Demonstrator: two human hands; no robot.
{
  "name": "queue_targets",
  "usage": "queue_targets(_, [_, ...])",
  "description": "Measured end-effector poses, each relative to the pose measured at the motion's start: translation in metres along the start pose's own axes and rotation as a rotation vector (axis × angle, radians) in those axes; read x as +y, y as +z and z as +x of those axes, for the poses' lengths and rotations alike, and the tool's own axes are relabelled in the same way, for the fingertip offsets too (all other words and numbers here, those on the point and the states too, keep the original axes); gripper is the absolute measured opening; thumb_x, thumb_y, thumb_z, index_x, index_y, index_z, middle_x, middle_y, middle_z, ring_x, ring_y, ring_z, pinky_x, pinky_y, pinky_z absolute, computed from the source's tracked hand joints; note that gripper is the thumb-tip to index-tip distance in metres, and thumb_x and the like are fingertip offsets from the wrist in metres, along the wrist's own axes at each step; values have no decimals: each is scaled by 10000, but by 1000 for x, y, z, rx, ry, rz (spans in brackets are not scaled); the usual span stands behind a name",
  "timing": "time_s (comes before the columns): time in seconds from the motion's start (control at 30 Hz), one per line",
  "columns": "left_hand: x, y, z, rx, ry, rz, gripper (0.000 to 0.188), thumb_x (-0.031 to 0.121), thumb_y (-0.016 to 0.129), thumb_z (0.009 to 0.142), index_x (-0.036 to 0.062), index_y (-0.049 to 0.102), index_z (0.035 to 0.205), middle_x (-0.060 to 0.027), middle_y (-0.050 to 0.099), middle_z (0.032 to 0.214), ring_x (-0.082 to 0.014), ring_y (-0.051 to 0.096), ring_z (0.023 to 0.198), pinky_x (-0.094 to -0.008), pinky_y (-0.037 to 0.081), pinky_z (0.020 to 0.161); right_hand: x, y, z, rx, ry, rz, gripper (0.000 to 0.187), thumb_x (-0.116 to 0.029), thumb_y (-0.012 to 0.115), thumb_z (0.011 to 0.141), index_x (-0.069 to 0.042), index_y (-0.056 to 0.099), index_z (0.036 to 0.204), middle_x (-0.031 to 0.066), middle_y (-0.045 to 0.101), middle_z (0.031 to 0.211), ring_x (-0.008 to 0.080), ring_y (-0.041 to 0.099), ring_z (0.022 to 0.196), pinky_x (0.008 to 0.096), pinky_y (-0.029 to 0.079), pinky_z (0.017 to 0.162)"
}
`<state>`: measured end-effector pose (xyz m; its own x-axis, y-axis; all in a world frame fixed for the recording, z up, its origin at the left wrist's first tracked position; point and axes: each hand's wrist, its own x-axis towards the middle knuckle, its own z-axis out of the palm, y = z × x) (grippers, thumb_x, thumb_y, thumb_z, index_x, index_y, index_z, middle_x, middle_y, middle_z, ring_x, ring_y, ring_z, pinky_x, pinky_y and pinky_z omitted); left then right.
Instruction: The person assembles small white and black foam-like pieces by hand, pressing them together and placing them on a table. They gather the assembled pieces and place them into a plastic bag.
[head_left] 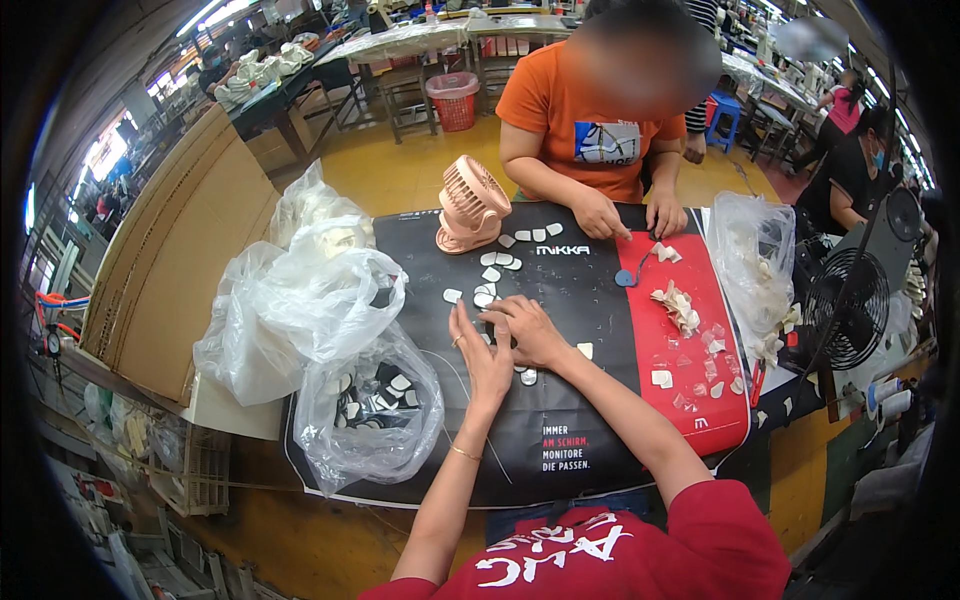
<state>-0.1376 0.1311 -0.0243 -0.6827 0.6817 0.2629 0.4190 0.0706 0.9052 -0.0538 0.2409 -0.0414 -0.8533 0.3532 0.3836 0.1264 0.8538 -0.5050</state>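
My left hand (482,358) is over the middle of the black mat (420,320), its fingers stretched forward and apart. A small white rounded patch (452,296) lies just beyond its fingertips. From the right, my right hand (534,334) meets it, fingers bent and drawn together close to my left thumb. Whatever is between those fingers is too small or hidden to make out. Ahead of both hands, several white patches (489,274) with dark edges form a curving line. More patches (528,377) lie partly behind my right wrist.
An open plastic bag (425,420) of black and white patches sits at left, below a bulging clear bag (250,330). A pink fan (470,205) stands at the back. Across the table, a person in orange (545,100) works over the red panel (660,330), strewn with scraps (678,308).
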Motion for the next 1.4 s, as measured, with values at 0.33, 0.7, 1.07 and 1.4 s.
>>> queue_targets(0.33, [34, -101, -139, 186, 418, 558, 471, 260, 769, 814, 136, 657, 1254, -163, 460, 1457, -396, 401, 1372, -530, 220, 1165, 12, -8, 11, 379, 84, 169, 228, -64, 749, 728, -42, 696, 948, 138, 710, 921, 296, 696, 846, 369, 550, 789])
queue_targets(0.7, [0, -167, -145, 328, 330, 1094, 279, 262, 786, 812, 248, 739, 1086, -121, 449, 1499, -396, 231, 1475, -579, -11, 1206, -68, -5, 45, 357, 525, 877, 195, -182, 791, 797, -82, 724, 951, -5, 636, 807, 73, 546, 595, 227, 447, 490])
queue_targets(1.07, [25, -150, -142, 537, 470, 929, 105, 172, 753, 855, 170, 697, 944, -127, 530, 1386, -434, 338, 1425, -628, 37, 1180, -181, 35, 66, -164, -106, 437, 616, -532, 769, 784, -82, 664, 1192, 167, 598, 1248, 357, 498, 1240, 523, 367, 1030])
queue_targets(1.4, [21, -74, -142, -347, 296, 472, 719, 251, 767, 844, -10, 428, 1421, -295, 326, 1503, -494, 296, 1405, -535, 271, 1153, -42, -60, -80, 516, 651, 327, 218, -172, 682, 930, -1, 700, 1065, 122, 730, 1015, 215, 712, 941, 328, 554, 825])
